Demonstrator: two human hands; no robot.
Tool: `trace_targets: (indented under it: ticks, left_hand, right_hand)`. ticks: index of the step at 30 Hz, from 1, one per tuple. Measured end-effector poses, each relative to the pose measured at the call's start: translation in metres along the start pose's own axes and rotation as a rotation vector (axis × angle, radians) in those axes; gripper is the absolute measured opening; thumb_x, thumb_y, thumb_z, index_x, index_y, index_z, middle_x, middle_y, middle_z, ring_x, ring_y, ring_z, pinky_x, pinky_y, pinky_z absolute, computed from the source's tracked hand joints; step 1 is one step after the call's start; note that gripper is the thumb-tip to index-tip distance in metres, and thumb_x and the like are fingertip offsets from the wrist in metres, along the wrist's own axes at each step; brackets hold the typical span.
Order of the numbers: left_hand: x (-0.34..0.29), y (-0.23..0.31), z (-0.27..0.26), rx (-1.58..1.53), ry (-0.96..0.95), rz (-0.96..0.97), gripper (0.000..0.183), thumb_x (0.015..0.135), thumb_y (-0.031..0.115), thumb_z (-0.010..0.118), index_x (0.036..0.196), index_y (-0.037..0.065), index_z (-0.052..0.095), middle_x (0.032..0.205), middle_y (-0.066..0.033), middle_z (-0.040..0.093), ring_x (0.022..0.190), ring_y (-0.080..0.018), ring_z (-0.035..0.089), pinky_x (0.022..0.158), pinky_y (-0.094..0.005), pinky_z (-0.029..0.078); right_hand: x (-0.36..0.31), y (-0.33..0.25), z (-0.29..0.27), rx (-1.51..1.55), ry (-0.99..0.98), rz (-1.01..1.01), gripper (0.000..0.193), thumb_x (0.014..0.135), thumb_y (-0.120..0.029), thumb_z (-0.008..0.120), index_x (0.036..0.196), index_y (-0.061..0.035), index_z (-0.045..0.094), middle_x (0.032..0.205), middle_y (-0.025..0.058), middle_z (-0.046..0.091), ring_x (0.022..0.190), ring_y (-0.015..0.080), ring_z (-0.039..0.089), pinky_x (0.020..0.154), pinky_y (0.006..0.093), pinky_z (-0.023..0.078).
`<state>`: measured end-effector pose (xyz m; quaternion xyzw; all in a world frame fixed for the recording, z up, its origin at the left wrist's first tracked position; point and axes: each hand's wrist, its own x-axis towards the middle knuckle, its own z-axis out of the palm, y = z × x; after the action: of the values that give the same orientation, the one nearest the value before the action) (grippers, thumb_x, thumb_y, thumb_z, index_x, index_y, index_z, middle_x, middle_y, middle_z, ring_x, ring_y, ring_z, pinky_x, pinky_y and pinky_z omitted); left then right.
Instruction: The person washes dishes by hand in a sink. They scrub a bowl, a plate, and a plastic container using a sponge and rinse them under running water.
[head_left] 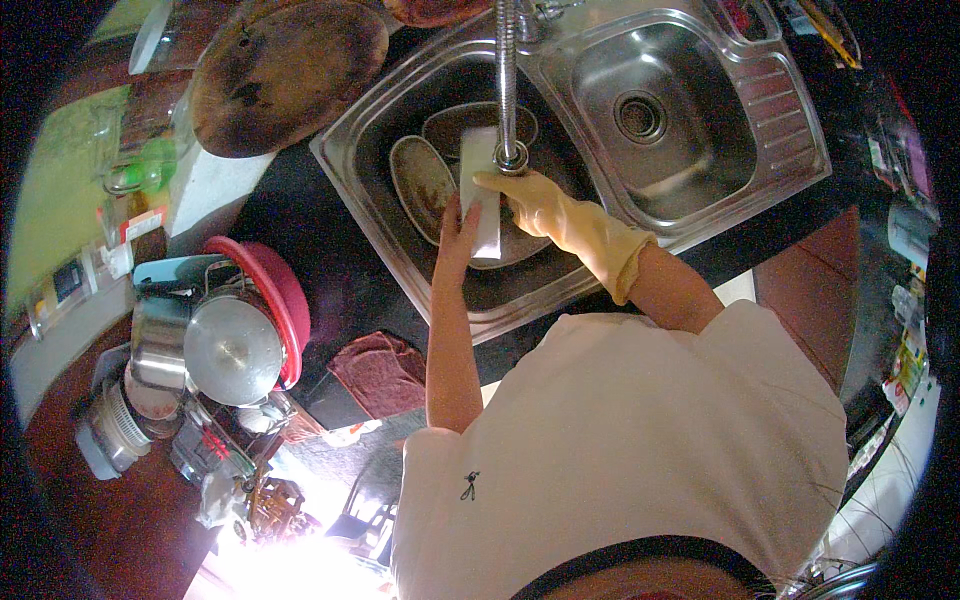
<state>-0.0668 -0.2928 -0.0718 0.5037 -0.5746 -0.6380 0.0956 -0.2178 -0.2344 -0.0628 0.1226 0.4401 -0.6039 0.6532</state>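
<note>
Over the left basin, I hold a long white rectangular piece (482, 215) upright under the tap; its exact kind is unclear. My bare left hand (459, 232) grips its lower left side. My right hand (535, 203), in a pale yellow rubber glove, is closed on its right side, with a finger across the front. The spout (511, 157) of a flexible metal tap hose hangs just above the glove. Beneath my hands, an oval dish (415, 180) leans at the left of the basin, and another oval dish (440, 125) lies behind the white piece.
The steel sink (365, 120) has a second basin (690, 160) with a drain on the right. A large round brown board (290, 75) stands at the back left. At left are a red basin (290, 300), a metal pot lid (232, 348) and stacked cookware. A brown cloth (380, 372) lies nearby.
</note>
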Motion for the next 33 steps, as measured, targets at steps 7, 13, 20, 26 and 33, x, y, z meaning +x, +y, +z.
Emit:
trace_targets:
  ticks: [7,13,20,26,33]
  left_hand:
    - [0.034,-0.003,0.022,-0.280,-0.044,-0.302,0.077,0.084,0.059,0.055,0.131,0.000,0.043,0.120,-0.0157,0.055,0.107,-0.0260,0.055,0.094,-0.0369,0.043]
    - [0.050,0.024,0.068,-0.540,-0.119,-0.435,0.061,0.086,0.055,0.055,0.122,0.005,0.053,0.114,-0.0095,0.061,0.101,-0.0253,0.059,0.092,-0.0415,0.047]
    - [0.050,-0.011,0.039,-0.737,-0.093,-0.507,0.065,0.082,0.059,0.057,0.127,0.012,0.050,0.118,-0.0093,0.058,0.106,-0.0293,0.057,0.093,-0.0482,0.044]
    - [0.028,-0.004,0.047,-0.788,-0.031,-0.475,0.067,0.081,0.062,0.056,0.128,0.014,0.050,0.120,-0.0091,0.057,0.109,-0.0304,0.054,0.097,-0.0488,0.040]
    - [0.051,-0.019,0.025,-0.649,-0.039,-0.520,0.069,0.082,0.055,0.061,0.128,0.004,0.049,0.121,-0.0113,0.057,0.110,-0.0274,0.054,0.096,-0.0409,0.042]
  right_hand:
    - [-0.029,-0.028,0.001,-0.970,-0.351,0.044,0.038,0.080,-0.030,0.069,0.112,-0.0097,0.061,0.105,0.0089,0.062,0.099,0.0190,0.054,0.088,0.0341,0.040]
    - [0.088,0.048,-0.127,-1.772,0.268,-1.209,0.034,0.087,-0.006,0.039,0.115,0.0066,0.055,0.109,0.0215,0.061,0.098,0.0304,0.060,0.098,0.0435,0.042]
    - [-0.004,0.017,-0.029,-1.587,-0.229,-0.339,0.034,0.077,-0.025,0.065,0.102,-0.0015,0.065,0.094,0.0191,0.066,0.087,0.0318,0.063,0.083,0.0422,0.047]
    - [-0.005,-0.007,-0.018,-0.408,-0.250,-0.049,0.049,0.073,-0.031,0.071,0.113,-0.0061,0.059,0.115,0.0107,0.061,0.105,0.0234,0.053,0.096,0.0375,0.034]
    - [-0.017,-0.010,-0.011,-2.186,-0.599,-0.073,0.035,0.084,-0.018,0.053,0.117,-0.0088,0.059,0.103,0.0165,0.066,0.094,0.0300,0.063,0.083,0.0392,0.048]
